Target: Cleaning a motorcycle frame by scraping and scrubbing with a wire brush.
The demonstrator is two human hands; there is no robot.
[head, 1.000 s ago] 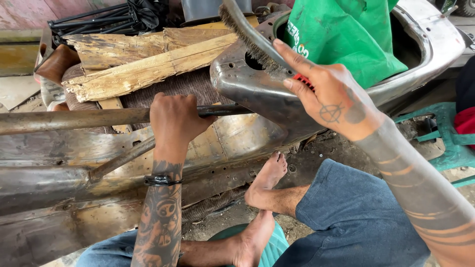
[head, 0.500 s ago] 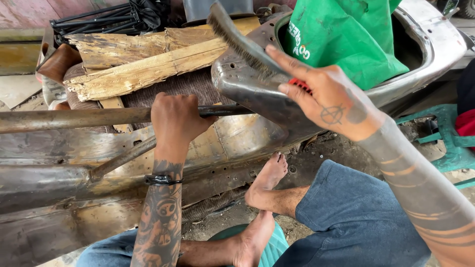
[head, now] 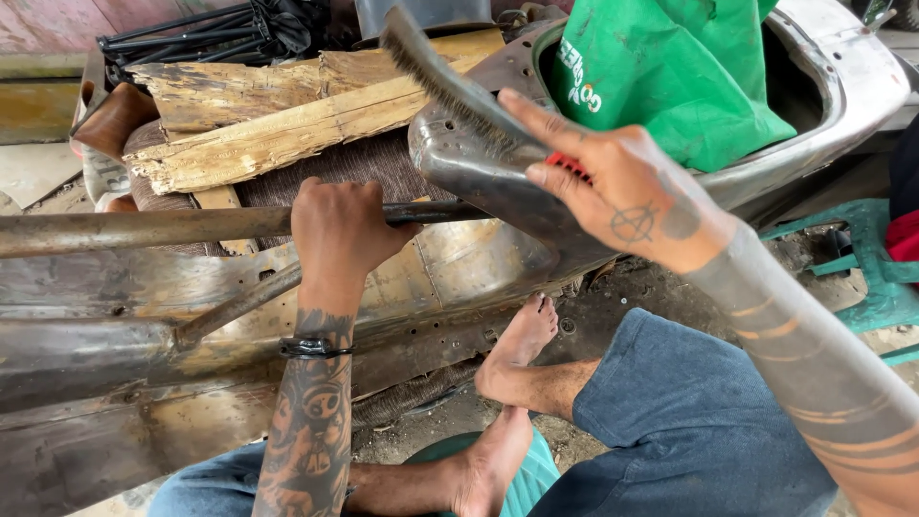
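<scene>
Up top, split, weathered wooden planks (head: 278, 120) lie across a brown woven mat (head: 335, 163), black metal rods (head: 191, 33) bundled behind them, a green bag (head: 670, 77) sits at upper right, and a teal plastic stool (head: 862, 278) stands at the right edge.

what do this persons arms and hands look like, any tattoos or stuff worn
Both arms are bare, no sleeves or gloves. The left hand is unmarked, with a dark wristband and dense dark figure tattoos down the forearm. The right hand carries a circled-letter tattoo on its back, with faint banded lines along the forearm.
</scene>
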